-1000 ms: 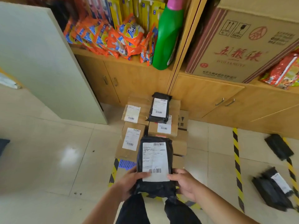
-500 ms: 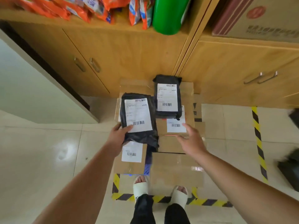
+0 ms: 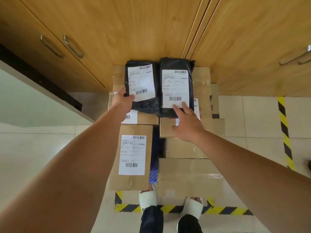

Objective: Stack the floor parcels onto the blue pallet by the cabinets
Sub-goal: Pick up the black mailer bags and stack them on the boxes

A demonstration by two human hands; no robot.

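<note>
Two black parcels lie side by side on top of the stack, at its far end by the cabinet doors, white labels up. The left black parcel is tilted a little and touches the right black parcel along one long edge. The left hand grasps the left parcel's near corner, thumb on the label. The right hand is released, its straight fingers laid flat on the near end of the right parcel's label.

Both bags rest on taped cardboard boxes, all closed, so their contents cannot be seen. The boxes cover the blue pallet, which shows only in the gap between two of them.

Wooden cabinets stand just behind the stack. Yellow-and-black floor tape borders the pallet, and white sandals stand at its near edge.
</note>
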